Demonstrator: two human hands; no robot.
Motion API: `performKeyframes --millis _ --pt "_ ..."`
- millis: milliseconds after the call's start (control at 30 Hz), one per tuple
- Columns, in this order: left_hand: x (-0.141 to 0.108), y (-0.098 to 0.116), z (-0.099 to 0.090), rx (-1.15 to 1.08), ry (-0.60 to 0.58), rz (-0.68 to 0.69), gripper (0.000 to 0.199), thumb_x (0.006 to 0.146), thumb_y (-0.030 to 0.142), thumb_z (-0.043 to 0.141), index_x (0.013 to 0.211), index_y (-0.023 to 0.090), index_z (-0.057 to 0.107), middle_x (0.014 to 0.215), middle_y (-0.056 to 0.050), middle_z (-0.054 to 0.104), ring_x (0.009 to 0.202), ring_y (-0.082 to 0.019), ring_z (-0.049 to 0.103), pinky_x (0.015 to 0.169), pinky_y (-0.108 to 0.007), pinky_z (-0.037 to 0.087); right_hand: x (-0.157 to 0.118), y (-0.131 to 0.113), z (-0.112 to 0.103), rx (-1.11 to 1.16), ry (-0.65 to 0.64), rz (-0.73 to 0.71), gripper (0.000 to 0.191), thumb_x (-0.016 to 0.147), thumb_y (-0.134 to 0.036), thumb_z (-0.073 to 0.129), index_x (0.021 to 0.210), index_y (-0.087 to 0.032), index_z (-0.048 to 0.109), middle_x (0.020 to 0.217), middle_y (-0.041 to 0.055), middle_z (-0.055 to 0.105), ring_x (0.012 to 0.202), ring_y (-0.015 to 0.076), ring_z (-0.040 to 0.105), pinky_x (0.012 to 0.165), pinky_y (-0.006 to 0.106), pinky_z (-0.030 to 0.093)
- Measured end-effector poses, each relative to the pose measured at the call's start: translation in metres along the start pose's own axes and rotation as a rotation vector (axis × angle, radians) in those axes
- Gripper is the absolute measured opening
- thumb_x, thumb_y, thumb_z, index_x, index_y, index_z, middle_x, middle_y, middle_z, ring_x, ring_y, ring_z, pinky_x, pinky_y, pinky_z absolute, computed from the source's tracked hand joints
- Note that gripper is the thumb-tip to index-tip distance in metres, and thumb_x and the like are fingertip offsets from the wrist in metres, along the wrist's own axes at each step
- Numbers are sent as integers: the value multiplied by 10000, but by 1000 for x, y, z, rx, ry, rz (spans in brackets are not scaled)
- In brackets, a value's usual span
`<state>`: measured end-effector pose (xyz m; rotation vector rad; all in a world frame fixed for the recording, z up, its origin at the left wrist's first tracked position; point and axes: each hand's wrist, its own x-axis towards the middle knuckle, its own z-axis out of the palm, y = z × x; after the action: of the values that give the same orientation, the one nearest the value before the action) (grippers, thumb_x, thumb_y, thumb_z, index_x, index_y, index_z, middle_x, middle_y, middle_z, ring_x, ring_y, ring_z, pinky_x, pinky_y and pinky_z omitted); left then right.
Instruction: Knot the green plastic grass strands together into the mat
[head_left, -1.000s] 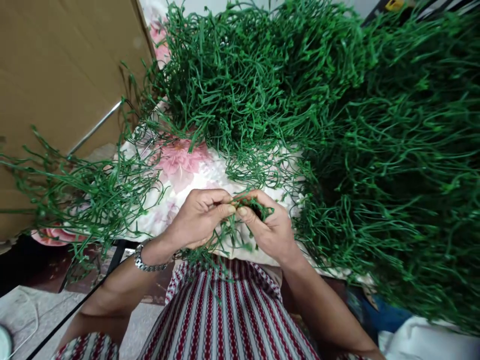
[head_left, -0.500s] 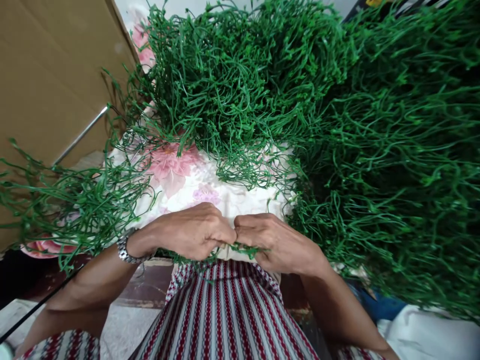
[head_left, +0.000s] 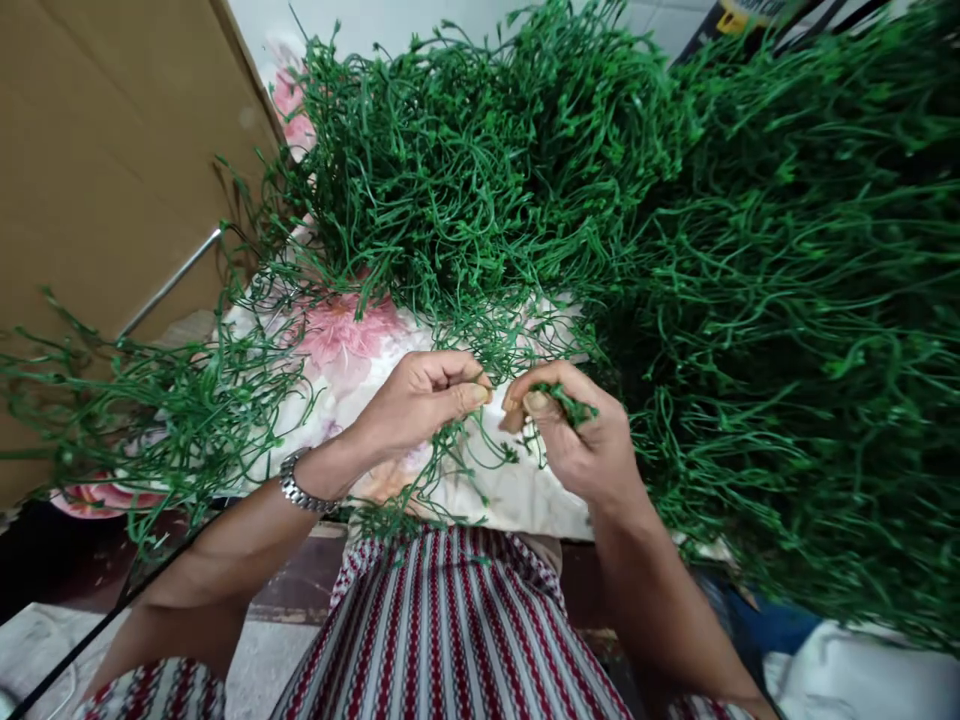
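Green sprigs (head_left: 573, 404) are clasped by the right hand (head_left: 589, 445), three o'clock from the left hand (head_left: 424, 400), pressed fingertip-to-thumb. Probably pliable, they should be pinched midway.

- The cardboard (head_left: 112, 150) stood at the upper left.
- The main heap of stems (head_left: 487, 180) lay from the upper middle to the right edge.
- The side heap (head_left: 202, 405) lay at the left, partly on the cloth (head_left: 529, 497).
- Over the cloth, at the centre, were the left hand (head_left: 427, 405) and the right hand (head_left: 589, 445), a tuft (head_left: 574, 403) in the latter.
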<state>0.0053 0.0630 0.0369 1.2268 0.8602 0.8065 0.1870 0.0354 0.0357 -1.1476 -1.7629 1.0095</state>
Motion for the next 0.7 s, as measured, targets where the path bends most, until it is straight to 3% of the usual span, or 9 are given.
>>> performKeyframes --millis 100,233,433,700 --pt "1 -7 5 -60 56 -31 223 733 328 624 660 137 534 527 55 383 447 -39 313 413 -177 224 0 1 12 53 31 108 128 883 -263 431 959 -198 512 712 -19 538 528 72 495 518 216 410" --pt "-4 -9 7 -10 100 40 177 750 292 608 694 140 535 575 41 436 488 -45 383 443 -168 302 1 0 22 -25 13 70 211 820 -285 552 1010 -196 530 883 12 585 768 108 552 684 234 441" --pt "-10 -9 13 105 174 60 131 772 242 565 711 155 488 606 45 428 508 -49 382 469 -170 334 -3 3 25 -99 39 -1 106 796 -250 585 866 -181 545 770 -6 545 709 102 519 657 235 414" --pt "-9 -16 14 -34 69 24 151 803 288 545 779 165 461 660 43 404 548 -51 368 494 -163 319 -5 4 19 -55 -39 -9 84 827 -251 543 832 -180 497 773 -10 527 711 93 508 649 218 401"
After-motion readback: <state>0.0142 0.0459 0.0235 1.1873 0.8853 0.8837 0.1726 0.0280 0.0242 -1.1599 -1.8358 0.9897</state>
